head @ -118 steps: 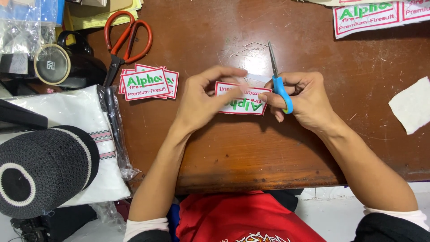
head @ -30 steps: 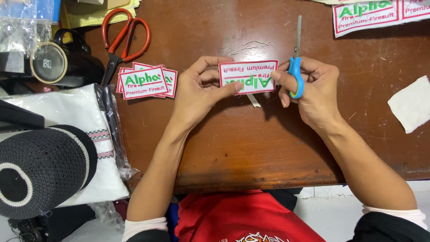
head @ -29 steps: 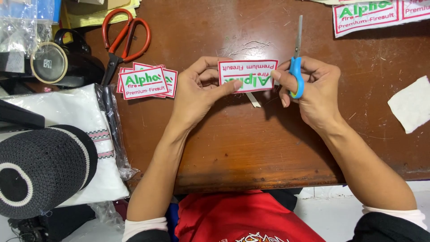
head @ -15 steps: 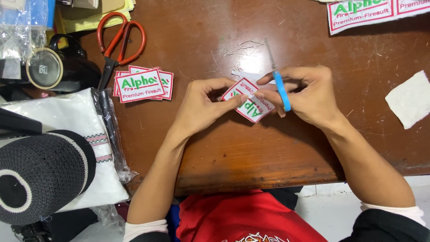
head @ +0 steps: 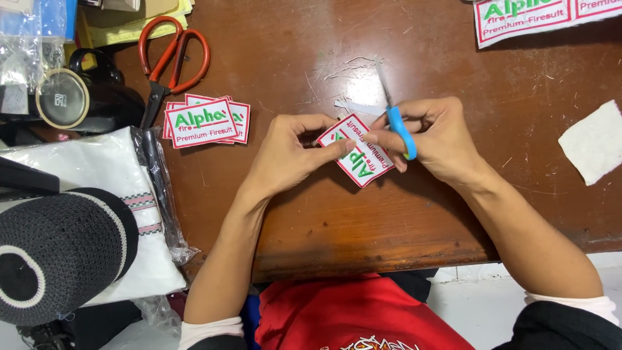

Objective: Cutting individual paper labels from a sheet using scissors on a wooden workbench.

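The left hand (head: 285,152) held a small embroidered patch (head: 359,152), white with a red border and green and red lettering, just above the brown wooden table (head: 311,214). The patch sat tilted, one corner pointing down toward the person, between the two hands. The left thumb lay across the patch's near face and the curled fingers (head: 304,123) closed behind its upper left edge, so the patch was pinched at that side. The right hand (head: 440,139) met the patch from the other side, its fingertips touching the right edge, while the same hand gripped a pair of small blue-handled scissors (head: 395,116). The blue handle crossed the fingers and the thin blades pointed up and away from the patch; whether the blades were apart or together could not be told.

A stack of like patches (head: 204,122) lay to the left, near large orange-handled scissors (head: 172,55). A strip of uncut patches (head: 544,16) lay at the far right corner, and a white scrap of cloth (head: 593,142) lay well apart at the right edge
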